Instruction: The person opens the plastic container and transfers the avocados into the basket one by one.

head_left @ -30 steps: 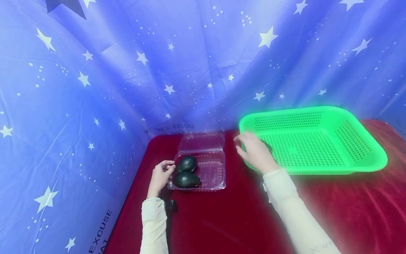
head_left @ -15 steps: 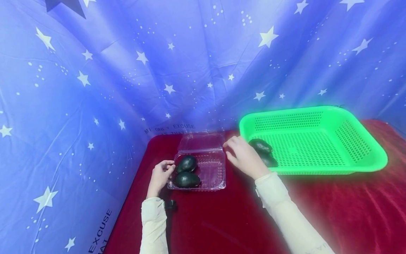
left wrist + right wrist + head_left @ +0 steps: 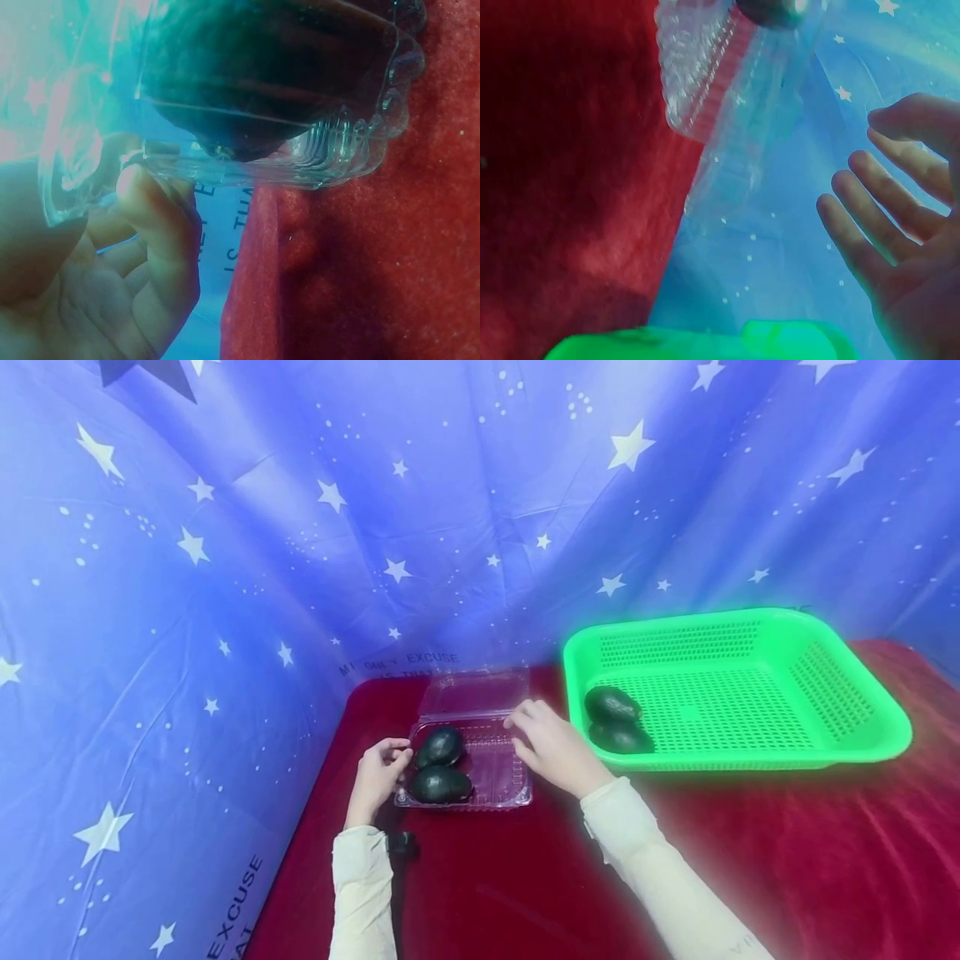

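Observation:
A hinged clear plastic clamshell box (image 3: 498,768) lies with its lid folded back on the red cloth. Two dark green avocados (image 3: 441,747) sit in its left half, one behind the other. My left hand (image 3: 377,778) pinches the box's left rim between thumb and fingers; the left wrist view has the thumb (image 3: 142,196) against the clear plastic. Over the right side of the box hovers my right hand (image 3: 555,747), holding nothing. In the right wrist view its fingers (image 3: 881,202) are spread and relaxed. Two more dark avocados (image 3: 612,703) lie in the green basket.
The bright green perforated basket (image 3: 735,706) stands right of the clamshell, with avocados at its left end. A blue star-printed curtain (image 3: 480,510) hangs behind and left of the red-covered table (image 3: 525,877).
My right hand has moved left from the basket's edge to over the clamshell's right side, uncovering the two avocados in the basket. My left hand has kept its place on the rim.

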The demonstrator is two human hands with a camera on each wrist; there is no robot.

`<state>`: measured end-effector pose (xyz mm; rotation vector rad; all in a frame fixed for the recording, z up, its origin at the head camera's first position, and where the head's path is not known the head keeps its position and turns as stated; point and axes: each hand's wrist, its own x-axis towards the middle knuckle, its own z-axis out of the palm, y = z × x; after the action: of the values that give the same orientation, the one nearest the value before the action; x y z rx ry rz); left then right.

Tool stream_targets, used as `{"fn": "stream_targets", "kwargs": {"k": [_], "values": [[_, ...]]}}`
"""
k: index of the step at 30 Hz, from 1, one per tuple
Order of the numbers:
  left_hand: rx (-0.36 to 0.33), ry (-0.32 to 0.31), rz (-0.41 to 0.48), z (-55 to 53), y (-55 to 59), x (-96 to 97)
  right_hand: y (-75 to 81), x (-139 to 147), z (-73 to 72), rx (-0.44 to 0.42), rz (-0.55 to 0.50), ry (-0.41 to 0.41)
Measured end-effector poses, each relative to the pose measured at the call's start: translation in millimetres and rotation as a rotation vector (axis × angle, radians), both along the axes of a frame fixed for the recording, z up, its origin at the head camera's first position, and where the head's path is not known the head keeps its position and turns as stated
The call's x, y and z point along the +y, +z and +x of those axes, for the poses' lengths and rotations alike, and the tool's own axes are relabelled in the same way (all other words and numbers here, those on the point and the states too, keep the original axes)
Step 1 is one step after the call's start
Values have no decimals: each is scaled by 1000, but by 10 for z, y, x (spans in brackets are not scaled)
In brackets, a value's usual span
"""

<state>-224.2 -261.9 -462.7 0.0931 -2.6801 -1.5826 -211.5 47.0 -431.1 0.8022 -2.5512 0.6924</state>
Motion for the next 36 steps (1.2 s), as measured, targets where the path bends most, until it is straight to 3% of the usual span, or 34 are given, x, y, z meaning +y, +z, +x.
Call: {"fn": "stream_targets", "kwargs": {"k": [9,18,22,29,36], "values": [[-3,13,4,5,-29,-28,-139,-189,35,13,45,59],[5,10,-2,14,-7,-15,-221,-349,107,-29,73,91],[6,10,0,15,-4,-14,-240,-411,129,-78,76,110],[5,14,-1,40,8,-6,-251,-529,176,-240,99,112],[0,11,-13,53,14,7,-314,-625,210,-245,111,108]]}}
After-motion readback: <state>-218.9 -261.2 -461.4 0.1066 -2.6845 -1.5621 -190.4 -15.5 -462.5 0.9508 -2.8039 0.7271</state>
